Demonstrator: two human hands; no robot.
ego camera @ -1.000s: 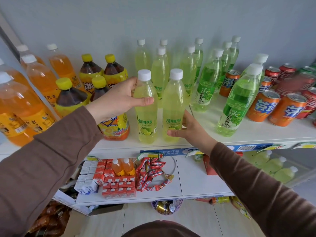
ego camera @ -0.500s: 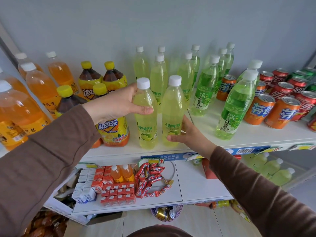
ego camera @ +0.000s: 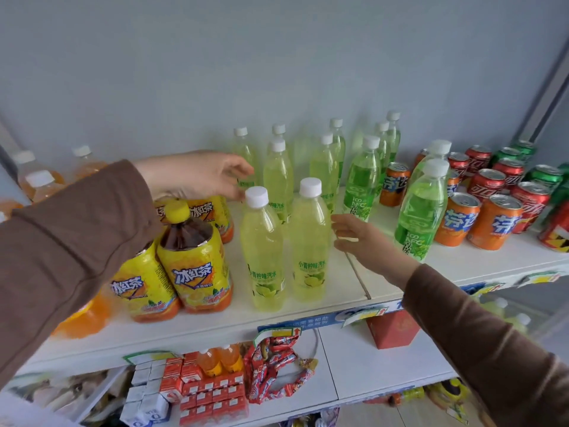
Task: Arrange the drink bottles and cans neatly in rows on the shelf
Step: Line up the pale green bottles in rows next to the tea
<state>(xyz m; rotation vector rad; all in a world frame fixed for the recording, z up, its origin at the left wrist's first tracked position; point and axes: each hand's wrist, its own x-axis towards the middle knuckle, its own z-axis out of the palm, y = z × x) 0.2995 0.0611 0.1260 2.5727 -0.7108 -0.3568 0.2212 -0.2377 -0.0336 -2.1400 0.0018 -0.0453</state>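
Two pale yellow-green lime soda bottles with white caps stand side by side at the front of the white shelf (ego camera: 308,309): the left one (ego camera: 263,254) and the right one (ego camera: 309,245). My left hand (ego camera: 197,175) hovers open behind and above the left bottle, fingers reaching toward a lime bottle (ego camera: 246,161) further back. Just right of the right front bottle my right hand (ego camera: 360,238) is open, holding nothing. Several more lime bottles (ego camera: 278,177) stand in rows behind. Brighter green bottles (ego camera: 421,208) stand to the right.
Yellow-labelled iced tea bottles (ego camera: 194,260) crowd the left, with orange soda bottles (ego camera: 40,186) behind. Orange cans (ego camera: 492,223), red cans (ego camera: 486,186) and green cans (ego camera: 545,177) fill the right end. A lower shelf holds small cartons (ego camera: 212,392), wrapped snacks (ego camera: 277,362) and a red box (ego camera: 392,329).
Both hands have let go of the two front lime bottles. My left hand rose and moved back toward the rear bottles; my right hand drew off to the right. The camera view shifted closer.
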